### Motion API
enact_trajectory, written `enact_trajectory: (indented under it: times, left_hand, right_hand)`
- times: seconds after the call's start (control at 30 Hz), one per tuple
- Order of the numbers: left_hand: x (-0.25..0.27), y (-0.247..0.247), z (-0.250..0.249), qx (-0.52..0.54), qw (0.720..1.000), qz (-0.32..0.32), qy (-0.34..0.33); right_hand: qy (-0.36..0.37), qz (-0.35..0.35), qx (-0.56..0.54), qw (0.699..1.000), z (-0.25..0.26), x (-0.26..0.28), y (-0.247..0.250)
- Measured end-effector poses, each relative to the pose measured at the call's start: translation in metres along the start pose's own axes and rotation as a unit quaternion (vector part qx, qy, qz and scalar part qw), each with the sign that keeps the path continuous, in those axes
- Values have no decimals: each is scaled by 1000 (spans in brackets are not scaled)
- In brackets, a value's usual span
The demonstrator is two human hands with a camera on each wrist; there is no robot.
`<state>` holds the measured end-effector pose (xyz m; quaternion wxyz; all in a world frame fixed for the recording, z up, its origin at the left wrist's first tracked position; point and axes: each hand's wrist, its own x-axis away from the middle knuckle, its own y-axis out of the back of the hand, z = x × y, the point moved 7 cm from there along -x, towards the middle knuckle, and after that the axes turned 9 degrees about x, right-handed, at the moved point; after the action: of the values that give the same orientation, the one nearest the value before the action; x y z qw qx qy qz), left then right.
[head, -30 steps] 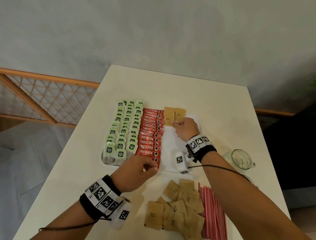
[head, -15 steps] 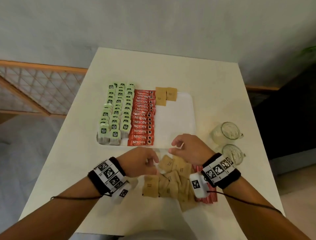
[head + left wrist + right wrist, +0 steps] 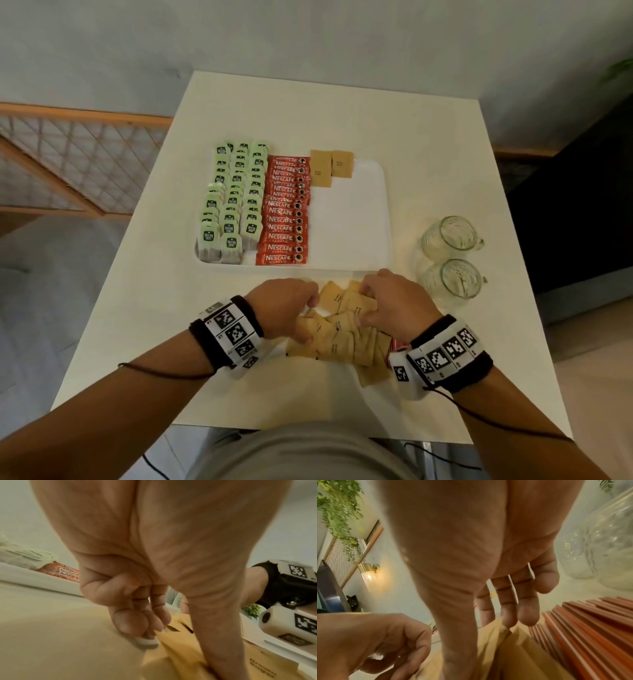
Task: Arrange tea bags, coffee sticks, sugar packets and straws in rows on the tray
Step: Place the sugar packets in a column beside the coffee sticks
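Note:
A white tray (image 3: 349,222) holds rows of green tea bags (image 3: 233,202) at its left, a column of red coffee sticks (image 3: 286,212), and two brown sugar packets (image 3: 330,168) at its far edge. In front of the tray lies a loose pile of sugar packets (image 3: 339,335). My left hand (image 3: 308,318) grips packets at the pile's left side, fingers curled and thumb down (image 3: 163,631). On the pile's right side, my right hand (image 3: 364,306) pinches packets between thumb and fingers (image 3: 488,626). Red straws (image 3: 590,628) lie right of the pile, mostly hidden under my right wrist.
Two glass mugs (image 3: 448,236) (image 3: 455,281) stand right of the tray, close to my right hand. The tray's right half is bare white. A wooden lattice screen (image 3: 68,164) stands beyond the table's left edge. The table's near edge is just under my forearms.
My right hand came back from the tray's far end to the packet pile. My left hand moved from the tray's front edge onto the pile. Both now hold packets.

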<state>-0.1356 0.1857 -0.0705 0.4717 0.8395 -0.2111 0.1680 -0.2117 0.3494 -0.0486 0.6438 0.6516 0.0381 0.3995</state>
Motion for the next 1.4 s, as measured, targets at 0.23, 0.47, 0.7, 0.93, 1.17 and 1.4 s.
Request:
enact_trajectory:
  times: [0.23, 0.47, 0.7, 0.93, 1.17, 1.4]
  left_hand:
    - [0, 7, 4, 70, 997, 5, 13]
    - [3, 10, 16, 47, 998, 21, 41]
    - [8, 23, 18, 145, 989, -1, -5]
    - [12, 37, 25, 396, 917, -45, 29]
    - [11, 35, 18, 600, 792, -81, 70]
    - [6, 23, 5, 690, 715, -48, 104]
  right_hand:
    - [4, 0, -9, 1000, 2, 0, -2]
    - [35, -3, -83, 996, -1, -3, 1]
    - [85, -50, -195, 976, 7, 0, 16]
    - [85, -68, -261, 959, 11, 7, 25]
    - [138, -64, -315, 937, 32, 7, 26]
    - [121, -82, -337, 930, 44, -11, 17]
